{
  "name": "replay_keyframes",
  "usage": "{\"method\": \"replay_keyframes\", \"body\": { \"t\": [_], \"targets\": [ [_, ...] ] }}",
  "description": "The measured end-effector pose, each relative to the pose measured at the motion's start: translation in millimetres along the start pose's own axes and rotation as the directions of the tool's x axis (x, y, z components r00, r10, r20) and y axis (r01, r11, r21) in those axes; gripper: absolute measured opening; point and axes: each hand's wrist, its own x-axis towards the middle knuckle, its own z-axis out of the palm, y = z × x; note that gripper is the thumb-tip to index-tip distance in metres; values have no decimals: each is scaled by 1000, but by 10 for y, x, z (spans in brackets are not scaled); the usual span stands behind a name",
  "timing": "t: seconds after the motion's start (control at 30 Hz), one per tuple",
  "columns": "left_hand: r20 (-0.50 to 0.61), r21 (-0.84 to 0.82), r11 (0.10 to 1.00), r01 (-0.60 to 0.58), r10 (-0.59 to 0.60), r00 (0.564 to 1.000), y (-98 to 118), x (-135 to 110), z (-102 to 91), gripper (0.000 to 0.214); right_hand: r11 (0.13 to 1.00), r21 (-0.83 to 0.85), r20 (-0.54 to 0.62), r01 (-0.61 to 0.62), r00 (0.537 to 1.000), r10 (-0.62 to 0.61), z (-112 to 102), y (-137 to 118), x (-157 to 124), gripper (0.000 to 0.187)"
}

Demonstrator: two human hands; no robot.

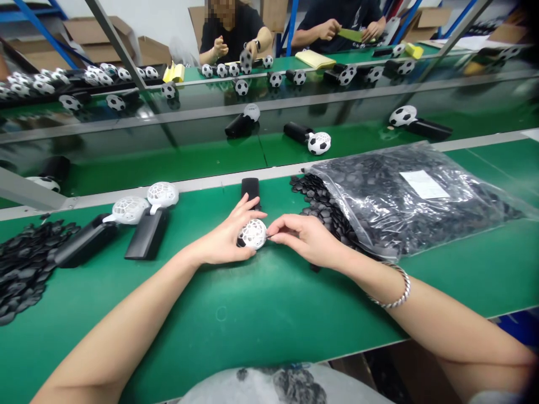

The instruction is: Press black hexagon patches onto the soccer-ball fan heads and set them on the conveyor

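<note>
My left hand [225,238] cups the white football-shaped head of a handheld fan [252,233], whose black handle points away from me on the green bench. My right hand [301,235] pinches a small black patch against the right side of that head, though the patch itself is barely visible. Just left lie two more fans with plain white heads [162,194] and black handles.
A clear bag of black patches [404,202] lies open at the right, patches spilling toward my right hand. Another heap of black patches [21,264] is at far left. Finished football fans [318,142] ride the conveyor behind. Two people work at the far bench.
</note>
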Motion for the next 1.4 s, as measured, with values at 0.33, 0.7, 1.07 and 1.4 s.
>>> {"method": "replay_keyframes", "body": {
  "t": [0.33,0.7,1.07,1.4],
  "targets": [
    [-81,-41,999,-12,9,997,-16,16,79,51,975,219,-48,-39,998,51,208,38,48,4],
    [-154,-77,997,-19,7,988,38,108,121,37,920,363,11,-147,988,153,264,76,99,15],
    [-238,-44,965,260,-263,935,-135,-3,-69,47,944,-330,-4,11,1000,-13,-68,282,119,13],
    [-140,-77,993,91,-101,985,-130,-21,-97,44,570,-807,187,153,982,2,131,89,95,23]
  ]
}}
